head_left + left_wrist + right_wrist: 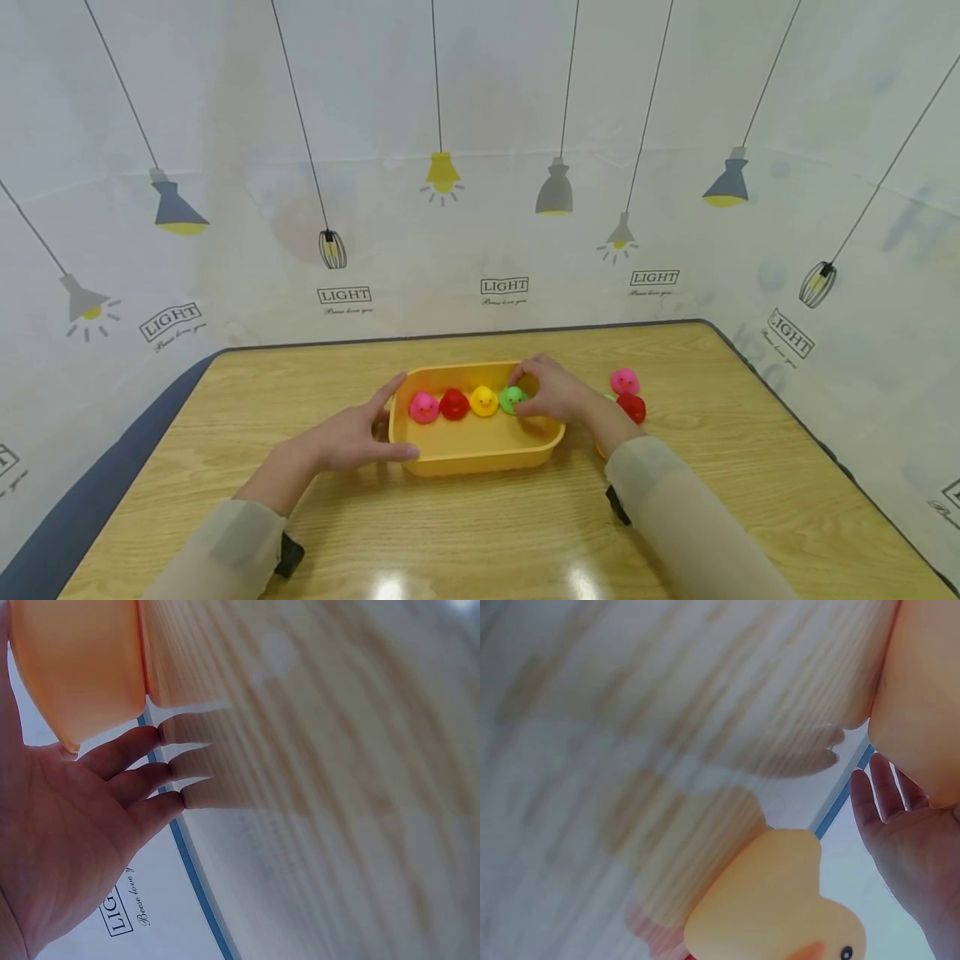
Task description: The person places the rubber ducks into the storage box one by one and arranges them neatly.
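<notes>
A yellow plastic bin (480, 462) stands on the table, with a row of toy ducks along its back wall. From the left come a pink duck (424, 408), a red duck (454, 405), a yellow duck (483, 402) and a green duck (513, 399). My right hand (555, 392) reaches over the bin's right end and pinches the green duck between thumb and fingers. At the other end, my left hand (348, 433) spreads around the bin, thumb at the front rim and index finger near the back corner. The left wrist view shows its other fingers (139, 780) nearly straight beside the bin wall.
Right of the bin, partly behind my right forearm, lie a pink duck (625, 382), a red duck (632, 408) and a sliver of green. A large yellow duck (765, 900) is close in the right wrist view. A lamp-printed curtain (480, 242) surrounds the wooden table (480, 533).
</notes>
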Demonstrator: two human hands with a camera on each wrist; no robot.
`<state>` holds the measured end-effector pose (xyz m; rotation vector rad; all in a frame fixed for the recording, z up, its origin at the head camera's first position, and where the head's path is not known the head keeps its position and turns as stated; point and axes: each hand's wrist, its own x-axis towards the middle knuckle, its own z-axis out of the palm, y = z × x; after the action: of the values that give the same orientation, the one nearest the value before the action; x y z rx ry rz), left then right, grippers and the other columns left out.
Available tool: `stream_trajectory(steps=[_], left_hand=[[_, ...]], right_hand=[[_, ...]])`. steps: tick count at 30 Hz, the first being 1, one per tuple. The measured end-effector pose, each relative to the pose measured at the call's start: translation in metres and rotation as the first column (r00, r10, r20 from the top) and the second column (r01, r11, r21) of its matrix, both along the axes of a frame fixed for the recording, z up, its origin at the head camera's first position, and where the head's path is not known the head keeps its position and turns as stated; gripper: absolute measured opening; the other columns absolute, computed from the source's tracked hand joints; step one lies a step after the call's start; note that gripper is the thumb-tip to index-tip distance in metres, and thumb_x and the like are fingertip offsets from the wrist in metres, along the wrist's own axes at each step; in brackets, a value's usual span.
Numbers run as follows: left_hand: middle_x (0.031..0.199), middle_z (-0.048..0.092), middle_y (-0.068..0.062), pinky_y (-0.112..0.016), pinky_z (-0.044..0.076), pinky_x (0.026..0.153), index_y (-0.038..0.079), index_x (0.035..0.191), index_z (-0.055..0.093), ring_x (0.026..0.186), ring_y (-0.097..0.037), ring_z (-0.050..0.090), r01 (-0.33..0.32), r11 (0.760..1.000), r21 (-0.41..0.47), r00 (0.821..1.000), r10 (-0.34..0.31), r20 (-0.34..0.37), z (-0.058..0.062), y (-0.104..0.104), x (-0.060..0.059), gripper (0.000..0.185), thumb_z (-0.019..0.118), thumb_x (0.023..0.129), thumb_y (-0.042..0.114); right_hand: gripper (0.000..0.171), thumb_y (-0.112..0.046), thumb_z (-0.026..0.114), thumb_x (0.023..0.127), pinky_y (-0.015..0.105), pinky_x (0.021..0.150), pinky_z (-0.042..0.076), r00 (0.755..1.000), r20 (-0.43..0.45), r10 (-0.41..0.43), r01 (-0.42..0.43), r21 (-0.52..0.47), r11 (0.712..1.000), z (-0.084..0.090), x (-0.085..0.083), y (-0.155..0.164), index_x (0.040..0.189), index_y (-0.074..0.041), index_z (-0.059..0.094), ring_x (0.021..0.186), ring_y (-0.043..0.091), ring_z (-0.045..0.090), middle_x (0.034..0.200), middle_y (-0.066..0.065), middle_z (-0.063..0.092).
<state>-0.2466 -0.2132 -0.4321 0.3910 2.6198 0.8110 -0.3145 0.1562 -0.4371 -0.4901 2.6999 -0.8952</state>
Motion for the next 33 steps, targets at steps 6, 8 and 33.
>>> stream_trajectory(steps=[6,8,33], left_hand=[[0.161,0.058,-0.023,-0.071,0.042,0.123,0.048,0.175,-0.002,0.145,-0.046,0.058,-0.007,1.000,-0.001,1.000,0.007,0.001,-0.002,-0.001,0.000,0.124,0.079,0.086,0.076],[0.161,0.058,-0.022,-0.070,0.043,0.123,0.049,0.175,-0.001,0.145,-0.045,0.058,-0.013,1.000,-0.003,1.000,0.013,0.002,-0.002,-0.002,0.000,0.123,0.079,0.086,0.077],[0.163,0.055,-0.024,-0.071,0.040,0.124,0.048,0.175,-0.002,0.149,-0.048,0.054,-0.002,1.000,0.005,1.000,0.002,0.000,-0.001,-0.001,0.000,0.123,0.079,0.087,0.076]], right_hand=[[0.034,-0.027,0.085,0.096,0.062,0.129,0.039,1.000,0.002,0.006,-0.006,0.000,1.000,-0.001,0.000,-0.002,0.125,-0.022,0.068,0.138,0.037,0.050,0.154,0.014,0.049],[0.034,-0.027,0.085,0.096,0.061,0.128,0.039,1.000,0.008,0.004,-0.004,-0.005,1.000,-0.001,0.000,-0.002,0.125,-0.023,0.068,0.137,0.037,0.050,0.153,0.014,0.049],[0.037,-0.033,0.077,0.101,0.068,0.121,0.045,0.973,-0.229,0.006,-0.028,-0.092,0.995,0.024,0.023,0.029,0.133,-0.017,0.068,0.143,0.036,0.049,0.151,0.009,0.052]])
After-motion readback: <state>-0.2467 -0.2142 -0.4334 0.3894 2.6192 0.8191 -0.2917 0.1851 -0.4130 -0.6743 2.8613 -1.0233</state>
